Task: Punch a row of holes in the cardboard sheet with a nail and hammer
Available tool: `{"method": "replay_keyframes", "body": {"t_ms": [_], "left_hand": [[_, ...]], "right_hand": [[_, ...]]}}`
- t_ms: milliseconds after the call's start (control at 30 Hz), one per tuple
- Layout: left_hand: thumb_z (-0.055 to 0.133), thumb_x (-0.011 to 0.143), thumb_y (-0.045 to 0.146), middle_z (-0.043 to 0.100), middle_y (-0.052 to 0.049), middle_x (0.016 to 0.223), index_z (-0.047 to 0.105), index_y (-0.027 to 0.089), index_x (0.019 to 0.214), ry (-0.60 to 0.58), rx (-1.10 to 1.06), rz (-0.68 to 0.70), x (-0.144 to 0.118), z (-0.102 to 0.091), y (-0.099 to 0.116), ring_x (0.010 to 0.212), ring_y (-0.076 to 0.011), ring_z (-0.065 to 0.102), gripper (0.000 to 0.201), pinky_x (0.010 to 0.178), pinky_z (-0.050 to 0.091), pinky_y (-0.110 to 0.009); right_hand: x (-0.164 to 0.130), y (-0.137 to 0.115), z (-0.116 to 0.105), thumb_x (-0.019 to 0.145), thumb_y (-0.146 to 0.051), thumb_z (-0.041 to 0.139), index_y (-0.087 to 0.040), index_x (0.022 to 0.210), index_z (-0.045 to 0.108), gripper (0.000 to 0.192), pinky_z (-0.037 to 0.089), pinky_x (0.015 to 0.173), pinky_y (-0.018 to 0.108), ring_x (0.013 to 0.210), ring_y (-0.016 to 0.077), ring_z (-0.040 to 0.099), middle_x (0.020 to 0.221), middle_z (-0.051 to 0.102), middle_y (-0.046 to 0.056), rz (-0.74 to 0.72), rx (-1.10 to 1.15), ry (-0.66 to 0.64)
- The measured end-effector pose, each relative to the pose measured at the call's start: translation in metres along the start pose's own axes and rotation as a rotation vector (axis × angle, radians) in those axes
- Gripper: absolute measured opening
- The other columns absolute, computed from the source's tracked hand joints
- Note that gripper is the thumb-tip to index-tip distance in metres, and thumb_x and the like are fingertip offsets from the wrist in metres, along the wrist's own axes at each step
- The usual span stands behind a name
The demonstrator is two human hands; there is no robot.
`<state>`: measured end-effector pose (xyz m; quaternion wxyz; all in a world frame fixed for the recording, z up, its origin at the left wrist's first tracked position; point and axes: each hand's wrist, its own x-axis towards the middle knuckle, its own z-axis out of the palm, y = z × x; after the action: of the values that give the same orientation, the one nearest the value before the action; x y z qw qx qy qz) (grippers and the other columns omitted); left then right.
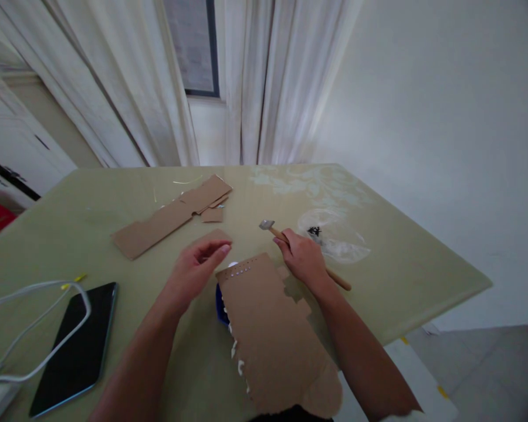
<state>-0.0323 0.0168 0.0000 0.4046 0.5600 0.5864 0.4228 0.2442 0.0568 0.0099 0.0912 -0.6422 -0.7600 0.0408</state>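
Head view: right hand (303,258) clenched around wooden handle of small hammer (267,225); metal head points up-left, away from wrist, handle end trails down-right past hand. Left hand (198,266) released, fingers loosely curled, holding nothing. Cardboard strip (273,334) lies between hands, long axis running toward body; row of pale studs at its far edge, just beside left fingertips and near hammer head. Right hand nearer hammer, left nearer studs.
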Motion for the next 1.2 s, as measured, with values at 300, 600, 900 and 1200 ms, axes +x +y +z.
{"method": "replay_keyframes", "body": {"t_ms": [300,600,900,1200], "left_hand": [[0.056,0.1,0.039,0.082,-0.023,0.116,0.083,0.019,0.109,0.339,0.92,-0.163,0.015,-0.048,-0.047,0.11,-0.0448,0.076,0.035,0.09,0.057,-0.053],[0.054,0.097,0.044,0.084,-0.021,0.105,0.081,0.02,0.095,0.175,0.973,-0.26,0.021,-0.051,-0.055,0.102,-0.0424,0.078,0.036,0.084,0.056,-0.047],[0.047,0.098,0.037,0.081,-0.024,0.105,0.075,0.017,0.092,0.196,0.98,-0.24,0.019,-0.046,-0.055,0.106,-0.0403,0.077,0.035,0.092,0.056,-0.046],[0.063,0.093,0.048,0.082,-0.009,0.106,0.075,0.02,0.129,0.547,0.327,0.006,0.022,-0.054,-0.034,0.094,-0.0267,0.076,0.047,0.087,0.06,-0.038]], "right_hand": [[0.0,0.002,0.0,0.116,-0.049,0.042,-0.021,0.115,0.069,0.039,0.032,0.068,0.032,0.083,0.0242,0.071,0.097,0.081,0.009,0.008,0.012,0.006],[-0.001,0.004,0.002,0.116,-0.051,0.043,-0.022,0.112,0.069,0.039,0.03,0.068,0.032,0.083,0.0231,0.07,0.095,0.08,0.008,-0.011,0.033,0.023],[-0.001,0.002,0.001,0.116,-0.05,0.044,-0.022,0.112,0.069,0.039,0.031,0.068,0.033,0.082,0.0231,0.07,0.095,0.08,0.008,-0.003,0.035,0.009],[-0.001,0.001,0.0,0.116,-0.051,0.044,-0.021,0.113,0.07,0.039,0.032,0.069,0.033,0.084,0.0243,0.072,0.097,0.081,0.009,-0.002,0.028,0.009]]}}
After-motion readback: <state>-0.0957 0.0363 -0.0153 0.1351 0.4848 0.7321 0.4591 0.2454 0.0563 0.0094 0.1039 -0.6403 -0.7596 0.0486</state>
